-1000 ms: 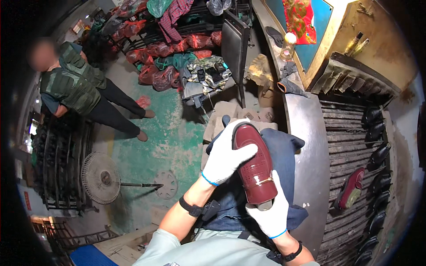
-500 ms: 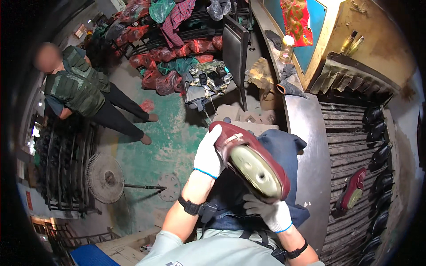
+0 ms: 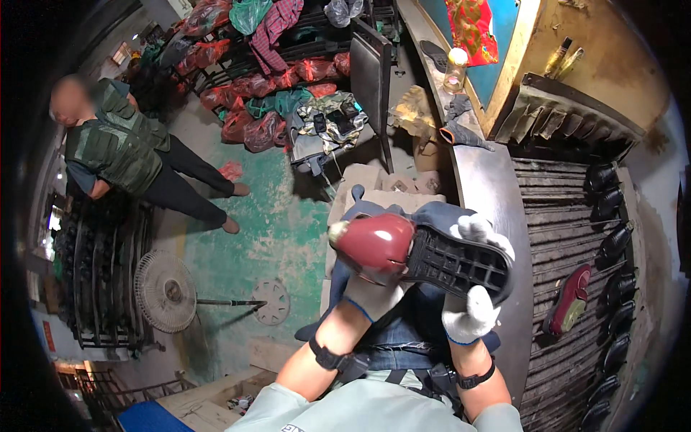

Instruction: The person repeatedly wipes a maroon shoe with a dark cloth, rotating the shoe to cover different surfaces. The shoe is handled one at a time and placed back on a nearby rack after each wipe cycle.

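Note:
Above my lap I hold a dark red shoe upper (image 3: 374, 245), its rounded, shiny toe turned up to the left. My left hand (image 3: 374, 294), in a white glove, is wrapped round it from below, with its fingertips partly hidden. Gripped in my gloved right hand (image 3: 471, 313) is a black shoe sole (image 3: 461, 265), its gridded side facing up. The thumb is on the near edge and the fingers curl over the far edge. One end of the sole meets or overlaps the red upper; I cannot tell whether they are joined.
A metal ledge (image 3: 497, 216) runs along my right, beside a slatted conveyor (image 3: 540, 252) carrying another red shoe (image 3: 568, 299) and several black shoes (image 3: 615, 245). A standing fan (image 3: 167, 289) is at left; beyond it stands a person (image 3: 122, 144). A chair (image 3: 371, 79) is ahead.
The red upper has turned over from its pale underside to its toe, and moved left. My right hand, previously open near its heel, now grips the black sole. The view has shifted slightly.

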The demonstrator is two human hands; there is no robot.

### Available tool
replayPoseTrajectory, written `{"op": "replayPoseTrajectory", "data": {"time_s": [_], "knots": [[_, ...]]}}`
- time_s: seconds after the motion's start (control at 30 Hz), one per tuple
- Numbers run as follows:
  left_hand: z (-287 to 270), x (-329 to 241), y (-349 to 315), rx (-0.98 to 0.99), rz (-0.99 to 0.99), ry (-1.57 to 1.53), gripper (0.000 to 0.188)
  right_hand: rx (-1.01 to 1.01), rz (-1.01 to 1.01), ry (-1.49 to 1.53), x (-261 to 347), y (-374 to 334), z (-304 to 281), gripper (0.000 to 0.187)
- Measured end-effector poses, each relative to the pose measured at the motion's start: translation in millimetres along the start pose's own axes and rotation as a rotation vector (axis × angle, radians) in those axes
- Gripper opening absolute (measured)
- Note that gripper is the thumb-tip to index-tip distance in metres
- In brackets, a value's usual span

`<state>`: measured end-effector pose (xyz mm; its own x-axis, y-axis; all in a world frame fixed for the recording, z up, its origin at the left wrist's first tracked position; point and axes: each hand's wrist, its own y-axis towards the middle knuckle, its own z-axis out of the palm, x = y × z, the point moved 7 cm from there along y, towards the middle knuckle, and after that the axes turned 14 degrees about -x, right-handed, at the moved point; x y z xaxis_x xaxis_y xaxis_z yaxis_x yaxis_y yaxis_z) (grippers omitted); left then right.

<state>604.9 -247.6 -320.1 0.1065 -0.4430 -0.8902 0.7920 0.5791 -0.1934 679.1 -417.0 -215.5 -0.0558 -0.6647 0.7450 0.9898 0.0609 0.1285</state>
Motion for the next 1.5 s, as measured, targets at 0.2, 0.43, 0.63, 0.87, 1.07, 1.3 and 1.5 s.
{"op": "replayPoseTrajectory", "data": {"time_s": [0.2,0.43,0.63,0.87,1.07,1.3,1.5], "knots": [[19.2,-50.2,-25.9,-0.358,0.12,-0.053,0.082,0.039,-0.15,-0.329,-19.0,4.5,-2.4,0.082],[45.3,-95.4,-30.9,-0.337,0.741,0.459,0.071,0.159,-0.194,-0.406,-20.5,3.8,-2.2,0.074],[59.6,-96.5,-28.7,-0.326,0.874,0.44,0.043,0.14,-0.292,-0.521,-13.0,3.1,1.2,0.072],[60.1,-81.9,-27.6,-0.312,0.893,0.392,0.04,0.079,-0.308,-0.499,-14.6,1.4,-4.0,0.068],[63.7,-77.4,-27.6,-0.3,0.876,0.406,0.042,0.04,-0.318,-0.51,-14.1,1.5,-6.7,0.066],[65.9,-78.1,-36.6,-0.262,0.865,0.545,0.049,0.095,-0.378,-0.633,2.8,0.1,-6.0,0.063],[54.8,-73.2,-48.3,-0.211,0.941,0.529,0.048,0.176,-0.334,-0.631,-1.5,-6.0,-9.1,0.064]]}}
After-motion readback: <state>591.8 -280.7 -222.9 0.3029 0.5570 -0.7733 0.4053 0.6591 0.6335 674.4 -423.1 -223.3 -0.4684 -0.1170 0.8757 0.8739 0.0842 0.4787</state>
